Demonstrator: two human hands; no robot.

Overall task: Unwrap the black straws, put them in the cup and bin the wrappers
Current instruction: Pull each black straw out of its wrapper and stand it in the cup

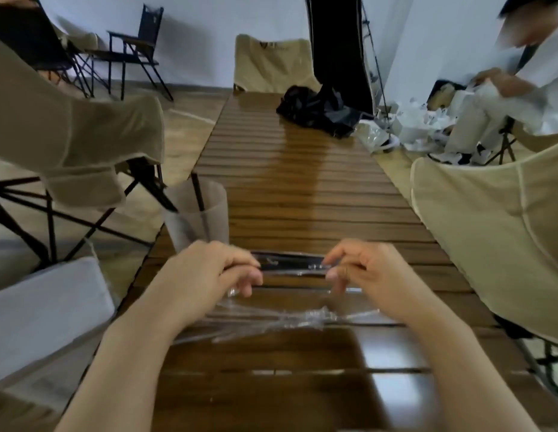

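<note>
1. Head view, containers: a frosted plastic cup (199, 218) stands on the slatted wooden table (302, 182), at the left edge, just beyond the left hand. One black straw (198, 193) stands inside it, leaning w/ its top above the rim.
2. Left of the table, near the left forearm, is a grey-white bin (44, 310); only its side and top show, so I cannot tell what is in it.
3. Left hand (209, 272): thumb and index finger are together, pinching the left end of a wrapped black straw (291, 265). The other fingers are curled loosely below it.
4. Right hand (362, 269): the fingertips pinch the right end of the same straw; the middle and ring fingers bend down toward the table.
5. The straw lies about horizontal between both hands, just above the table top, w/ its clear wrapper around it; the picture is blurred, so I cannot tell if the wrapper is torn.
6. Nearer to the person, between the forearms, clear wrappers (290, 321) lie crumpled on the table, approx. in one loose heap.
7. At the far end of the table lies a black bag (318, 110). Beige folding chairs (489, 232) stand at both sides. Another person (527, 67) in white sits at the far right.
</note>
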